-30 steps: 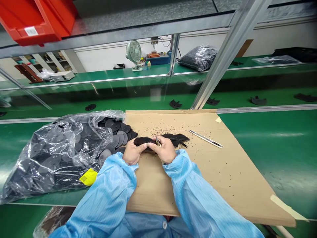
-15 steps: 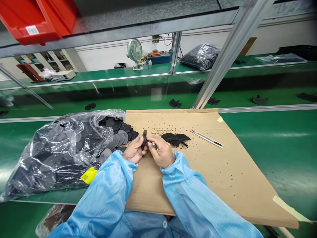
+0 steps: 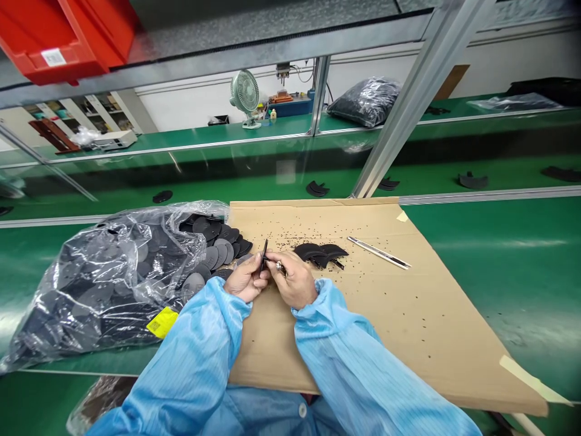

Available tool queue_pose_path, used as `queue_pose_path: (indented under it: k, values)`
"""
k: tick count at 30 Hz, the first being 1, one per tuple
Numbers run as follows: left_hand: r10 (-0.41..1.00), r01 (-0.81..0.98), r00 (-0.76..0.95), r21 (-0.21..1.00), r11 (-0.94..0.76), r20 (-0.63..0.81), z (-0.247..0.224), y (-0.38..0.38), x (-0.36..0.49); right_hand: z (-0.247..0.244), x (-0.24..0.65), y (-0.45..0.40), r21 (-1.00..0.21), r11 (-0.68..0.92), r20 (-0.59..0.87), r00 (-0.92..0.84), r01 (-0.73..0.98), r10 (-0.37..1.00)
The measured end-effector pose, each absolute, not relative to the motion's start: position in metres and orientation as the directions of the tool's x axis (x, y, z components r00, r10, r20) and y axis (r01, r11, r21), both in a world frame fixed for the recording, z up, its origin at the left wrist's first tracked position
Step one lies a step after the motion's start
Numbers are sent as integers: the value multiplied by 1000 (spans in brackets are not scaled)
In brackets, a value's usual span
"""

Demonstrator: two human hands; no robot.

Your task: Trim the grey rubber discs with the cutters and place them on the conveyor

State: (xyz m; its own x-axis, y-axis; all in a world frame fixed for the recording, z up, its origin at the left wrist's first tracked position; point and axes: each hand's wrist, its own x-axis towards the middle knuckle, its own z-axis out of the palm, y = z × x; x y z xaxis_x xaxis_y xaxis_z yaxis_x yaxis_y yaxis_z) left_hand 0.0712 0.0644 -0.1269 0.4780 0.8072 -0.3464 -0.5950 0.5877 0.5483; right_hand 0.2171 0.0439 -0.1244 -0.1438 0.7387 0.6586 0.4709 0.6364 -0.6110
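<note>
Above the cardboard, the right hand partly hides a metal tool. Specks on the cardboard are too small to identify.

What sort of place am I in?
Probably a factory assembly line: dark discs lie in and beside a clear plastic bag, dark curved parts sit spaced along a green strip, and a red bin sits overhead.

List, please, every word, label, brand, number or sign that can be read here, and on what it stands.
No words, brands or numbers can be read.
White label on the red bin: too small and blurred.
Yellow label on the clear bag: dark square mark, perhaps a code, too small.
Dark piece in the left hand: no readable marking.
</note>
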Motion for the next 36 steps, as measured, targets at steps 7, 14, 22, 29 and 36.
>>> queue_pose_path:
  k: [7, 14, 22, 29, 36]
  values:
    - [820, -597, 476, 569, 566, -317, -132, 59, 74, -124, 213, 43, -611, 630, 681, -87, 480, 727]
    - [798, -605, 461, 520, 603, -389, -128, 59, 74, -121, 216, 42, -629, 645, 655, -151, 435, 740]
    - [773, -580, 481, 511, 635, -414, -130, 57, 75, -123, 218, 43, -615, 650, 664, -153, 446, 732]
    - [781, -595, 480, 506, 625, -399, -131, 58, 76, -125, 216, 43, -636, 647, 670, -117, 421, 734]
    - [953, -627, 120, 723, 291, -279, -116, 52, 90, -130, 208, 39, -866, 438, 480, 157, 240, 863]
